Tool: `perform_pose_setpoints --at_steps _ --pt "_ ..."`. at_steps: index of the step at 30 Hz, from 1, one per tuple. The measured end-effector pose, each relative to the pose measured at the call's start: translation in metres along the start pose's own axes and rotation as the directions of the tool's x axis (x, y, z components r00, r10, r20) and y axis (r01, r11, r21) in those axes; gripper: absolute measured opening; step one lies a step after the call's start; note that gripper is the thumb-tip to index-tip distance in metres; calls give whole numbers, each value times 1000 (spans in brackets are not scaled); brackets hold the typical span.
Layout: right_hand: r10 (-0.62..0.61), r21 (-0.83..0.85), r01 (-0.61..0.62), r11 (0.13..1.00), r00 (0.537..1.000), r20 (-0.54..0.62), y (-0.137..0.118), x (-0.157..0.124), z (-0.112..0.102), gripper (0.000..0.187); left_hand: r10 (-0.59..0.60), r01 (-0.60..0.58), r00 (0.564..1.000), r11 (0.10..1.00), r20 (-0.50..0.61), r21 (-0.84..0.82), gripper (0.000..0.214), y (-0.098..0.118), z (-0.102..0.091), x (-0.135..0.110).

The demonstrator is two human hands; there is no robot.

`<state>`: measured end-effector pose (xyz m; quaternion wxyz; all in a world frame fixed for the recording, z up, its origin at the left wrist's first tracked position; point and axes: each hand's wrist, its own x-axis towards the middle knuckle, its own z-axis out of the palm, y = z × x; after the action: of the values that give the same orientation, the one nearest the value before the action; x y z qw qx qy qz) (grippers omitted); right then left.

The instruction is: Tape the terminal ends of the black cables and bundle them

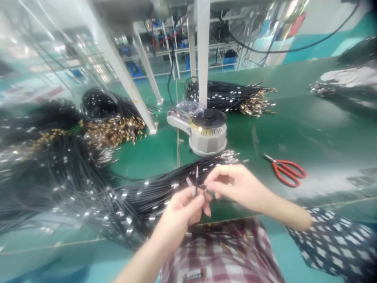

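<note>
Gripping blk cable end (197,180) in L hand (183,209), tip up, R hand (235,183) fingertips pinched tog. just beside it.

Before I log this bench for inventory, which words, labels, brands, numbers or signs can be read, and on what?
No text can be read for certain.
Dark patch on the checked cloth: light marks, too blurred to read.
White tags on the black cables: too small to tell if printed.
White round machine: no legible wording.
</note>
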<state>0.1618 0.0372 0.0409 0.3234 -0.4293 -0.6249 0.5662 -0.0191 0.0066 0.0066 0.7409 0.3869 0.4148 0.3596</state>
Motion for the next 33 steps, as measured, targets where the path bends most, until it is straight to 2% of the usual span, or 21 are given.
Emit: perform_pose_setpoints --at_steps 3,5,8,11,13,15,18,23,27,29,31,33 --pt "-5 159 1 987 1000 21 1 11 7 15 13 -15 999 998 32 59 26 -2 0 -1" --pt "-36 224 36 974 999 -5 4 16 6 17 2 -6 998 997 63 71 26 -2 0 -1" --pt "-95 191 105 976 994 -58 10 20 6 14 -3 -4 995 998 100 66 29 1 -2 0" --pt "-139 180 125 976 988 68 17 21 11 23 -24 15 984 998 175 54 28 3 -4 0" --pt "-113 240 76 968 983 143 21 22 15 22 -44 35 980 998 195 48 27 3 -5 -1" --pt "-42 296 2 955 991 130 24 23 16 21 -45 42 988 999 145 21 29 2 -6 -1" --pt "42 311 -56 949 998 53 25 25 14 21 -36 37 999 999 11 -37 34 0 -5 0" --pt "30 189 -47 981 996 87 19 23 9 16 10 -13 986 1000 -164 -14 31 -5 -1 6" --pt "-7 84 1 996 997 75 15 22 13 12 -9 3 984 999 -180 -33 36 -8 0 10" --pt "-6 86 1 996 998 62 15 25 13 12 -19 6 981 998 -195 -67 38 -7 -2 11" --pt "27 169 -17 985 998 -57 16 33 9 14 -18 -6 974 995 -226 -103 41 -6 -3 13" --pt "85 287 -10 958 965 -248 18 45 -1 19 -8 -20 972 993 -235 -115 42 -4 -5 12"
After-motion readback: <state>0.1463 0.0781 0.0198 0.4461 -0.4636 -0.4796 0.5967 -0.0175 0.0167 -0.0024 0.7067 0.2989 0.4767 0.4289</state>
